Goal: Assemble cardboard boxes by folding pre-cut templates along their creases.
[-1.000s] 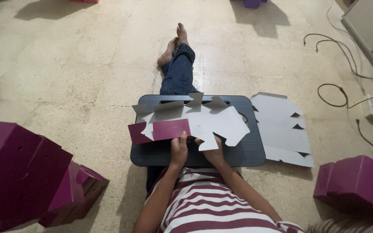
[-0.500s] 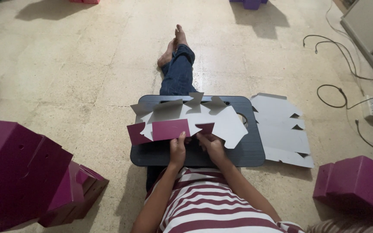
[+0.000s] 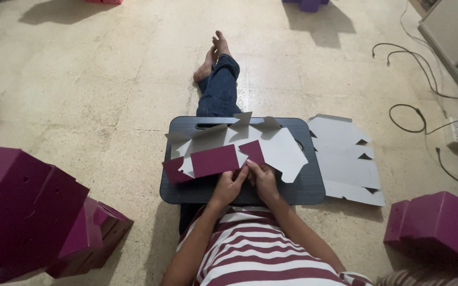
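— What have I got in the middle of the frame?

— I see both hands low centre, working a flat cardboard cutout (image 3: 239,151) that lies on a dark lap tray (image 3: 308,185). My left hand (image 3: 230,186) pinches the near edge of a maroon flap, fingers curled close around it. My right hand (image 3: 264,179) sits just beside it, fingers bent and gripping the next maroon panel where it folds up.

— And the cutout itself?

— Grey-white on the upper side, maroon where the flaps are turned over. It spreads across most of the tray, centre of the frame, its tabs reaching toward the far rim.

— Anything round about?

— To the right of the tray, a second flat sheet (image 3: 345,159) lies on the tiled floor (image 3: 80,79), touching the tray's edge. Folded maroon boxes (image 3: 33,212) are heaped at lower left, another maroon box (image 3: 441,225) at lower right. Black cables (image 3: 414,111) trail in the upper right. A leg (image 3: 219,85) in jeans stretches out beyond the tray, foot bare.
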